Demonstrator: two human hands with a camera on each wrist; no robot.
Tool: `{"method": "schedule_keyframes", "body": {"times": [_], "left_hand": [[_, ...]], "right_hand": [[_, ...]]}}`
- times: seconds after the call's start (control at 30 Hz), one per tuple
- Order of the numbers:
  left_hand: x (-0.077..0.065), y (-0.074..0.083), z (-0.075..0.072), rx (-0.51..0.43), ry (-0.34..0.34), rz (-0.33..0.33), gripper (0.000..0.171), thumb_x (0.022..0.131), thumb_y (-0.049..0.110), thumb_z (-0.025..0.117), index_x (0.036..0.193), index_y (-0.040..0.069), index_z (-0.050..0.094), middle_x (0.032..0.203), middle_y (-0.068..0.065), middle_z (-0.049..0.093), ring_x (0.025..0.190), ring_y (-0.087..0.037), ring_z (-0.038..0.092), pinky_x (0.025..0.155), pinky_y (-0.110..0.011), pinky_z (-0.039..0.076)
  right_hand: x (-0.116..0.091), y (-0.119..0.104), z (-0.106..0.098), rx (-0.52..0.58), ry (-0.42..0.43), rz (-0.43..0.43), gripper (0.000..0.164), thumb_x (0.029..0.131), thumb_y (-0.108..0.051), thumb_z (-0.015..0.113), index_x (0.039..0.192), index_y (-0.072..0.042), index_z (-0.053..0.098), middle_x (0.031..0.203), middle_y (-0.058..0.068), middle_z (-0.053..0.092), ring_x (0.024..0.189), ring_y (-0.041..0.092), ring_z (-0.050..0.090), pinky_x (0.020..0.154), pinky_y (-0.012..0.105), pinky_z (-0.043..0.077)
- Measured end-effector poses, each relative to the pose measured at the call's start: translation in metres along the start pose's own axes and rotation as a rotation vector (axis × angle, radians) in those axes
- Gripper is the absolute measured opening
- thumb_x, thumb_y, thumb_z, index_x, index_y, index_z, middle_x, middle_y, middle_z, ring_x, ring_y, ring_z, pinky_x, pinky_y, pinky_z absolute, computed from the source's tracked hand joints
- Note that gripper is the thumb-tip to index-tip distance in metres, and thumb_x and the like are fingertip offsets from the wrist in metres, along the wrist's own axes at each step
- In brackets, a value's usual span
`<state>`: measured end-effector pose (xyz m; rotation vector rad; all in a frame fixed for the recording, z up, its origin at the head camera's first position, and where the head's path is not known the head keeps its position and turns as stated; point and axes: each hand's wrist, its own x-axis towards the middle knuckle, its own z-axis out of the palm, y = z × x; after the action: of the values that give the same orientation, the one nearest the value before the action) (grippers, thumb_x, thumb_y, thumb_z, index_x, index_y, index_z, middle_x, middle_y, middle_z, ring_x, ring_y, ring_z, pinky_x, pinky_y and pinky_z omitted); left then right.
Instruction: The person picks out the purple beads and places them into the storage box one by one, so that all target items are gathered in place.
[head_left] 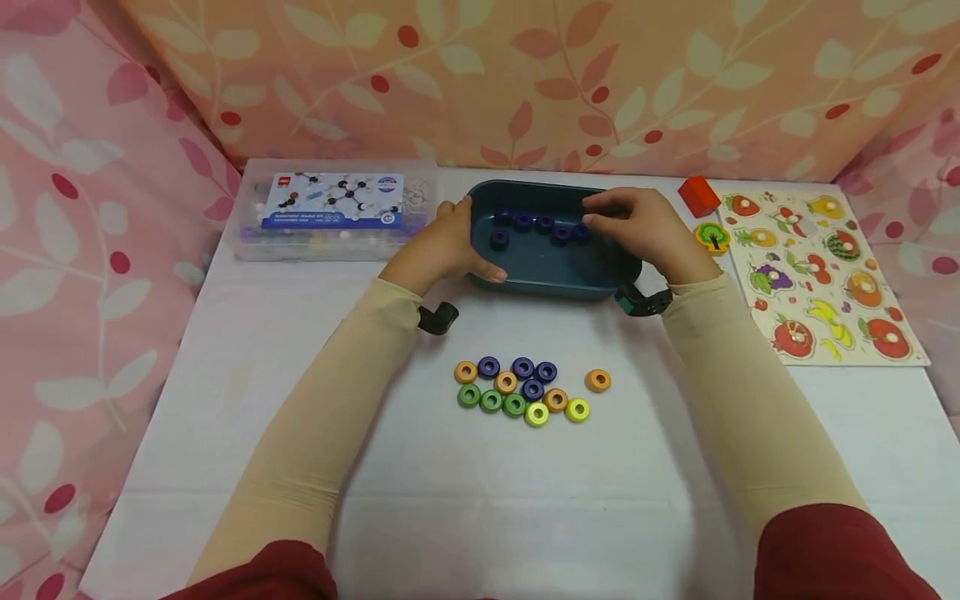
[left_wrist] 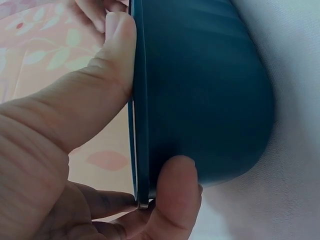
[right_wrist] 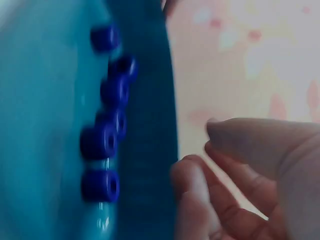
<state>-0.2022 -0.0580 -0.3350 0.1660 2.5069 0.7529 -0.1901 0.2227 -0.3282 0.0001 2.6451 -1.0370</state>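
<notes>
A dark teal plastic tub (head_left: pixel 555 289) stands at the back of the table. Several dark blue ring beads (head_left: pixel 522 221) lie inside it, mostly along the far side; they appear up close in the right wrist view as short blue cylinders (right_wrist: pixel 100 186) with holes. My left hand (head_left: pixel 448 242) grips the tub's left end, thumb along the rim and fingers round the corner, as the left wrist view shows. Over the tub's right part is my right hand (head_left: pixel 637 221). Its fingers are loosely bent beside the rim, with nothing visible between thumb and forefinger.
Several orange, dark blue, green and yellow ring beads (head_left: pixel 513 405) lie on the white table in front of the tub. A molecular model kit box (head_left: pixel 333 208) is at back left. A red block (head_left: pixel 699 197), a tree piece (head_left: pixel 712 238) and a fruit puzzle board (head_left: pixel 817 275) are right.
</notes>
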Motion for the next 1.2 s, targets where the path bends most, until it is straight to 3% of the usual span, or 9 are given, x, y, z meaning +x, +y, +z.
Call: {"method": "schedule_keyframes", "body": {"times": [0.17,0.33,0.47,0.7,0.87,1.07,1.2], "left_hand": [[-0.001,0.000,0.000,-0.003,0.008,0.011,0.138,0.067,0.044,0.093,0.162,0.012,-0.002,0.164,-0.019,0.014,0.143,-0.034,0.035,0.118,-0.049,0.035],[-0.002,0.001,-0.003,0.000,0.012,0.012,0.138,0.068,0.044,0.093,0.162,0.012,-0.002,0.163,-0.020,0.014,0.144,-0.034,0.035,0.118,-0.048,0.034],[-0.003,0.001,-0.004,-0.004,0.008,0.009,0.137,0.069,0.043,0.092,0.162,0.012,-0.003,0.163,-0.020,0.014,0.144,-0.034,0.034,0.118,-0.048,0.034],[-0.001,-0.001,-0.001,0.003,0.010,0.002,0.137,0.068,0.045,0.092,0.162,0.011,-0.002,0.163,-0.020,0.016,0.142,-0.034,0.036,0.118,-0.048,0.034],[-0.001,0.000,-0.001,0.001,-0.001,0.004,0.137,0.069,0.045,0.092,0.162,0.012,-0.003,0.164,-0.019,0.013,0.144,-0.034,0.034,0.118,-0.048,0.034],[-0.002,0.001,-0.003,0.010,-0.009,-0.001,0.136,0.070,0.046,0.091,0.162,0.012,-0.004,0.164,-0.019,0.012,0.145,-0.035,0.033,0.119,-0.049,0.033],[-0.002,0.000,-0.003,0.017,-0.016,0.007,0.136,0.070,0.047,0.090,0.162,0.012,-0.002,0.164,-0.019,0.013,0.145,-0.036,0.033,0.118,-0.050,0.033]], "right_hand": [[-0.049,-0.005,0.021,0.078,-0.100,-0.101,0.037,0.092,-0.044,0.072,0.122,-0.023,0.071,0.114,0.001,0.068,0.094,0.024,0.057,0.077,0.033,0.051],[-0.082,0.001,0.058,-0.020,-0.348,-0.279,0.025,0.090,-0.023,0.077,0.114,-0.020,0.075,0.101,-0.002,0.070,0.085,0.019,0.060,0.073,0.028,0.052],[-0.093,0.007,0.083,-0.064,-0.445,-0.291,0.026,0.087,-0.016,0.077,0.113,-0.022,0.075,0.100,-0.003,0.067,0.084,0.016,0.058,0.072,0.029,0.052],[-0.093,0.012,0.096,-0.113,-0.399,-0.282,0.026,0.085,-0.018,0.078,0.110,-0.024,0.075,0.100,-0.005,0.067,0.081,0.013,0.059,0.072,0.030,0.051],[-0.090,0.001,0.081,-0.117,-0.367,-0.263,0.026,0.087,-0.024,0.079,0.113,-0.022,0.074,0.093,-0.003,0.067,0.079,0.015,0.059,0.071,0.031,0.052],[-0.067,-0.036,0.041,-0.078,-0.131,-0.259,0.028,0.088,-0.032,0.078,0.114,-0.023,0.074,0.091,0.003,0.067,0.080,0.020,0.058,0.066,0.032,0.050],[-0.042,-0.060,0.025,-0.095,-0.007,-0.256,0.034,0.091,-0.037,0.074,0.120,-0.021,0.073,0.101,0.003,0.069,0.087,0.019,0.060,0.073,0.033,0.050]]}}
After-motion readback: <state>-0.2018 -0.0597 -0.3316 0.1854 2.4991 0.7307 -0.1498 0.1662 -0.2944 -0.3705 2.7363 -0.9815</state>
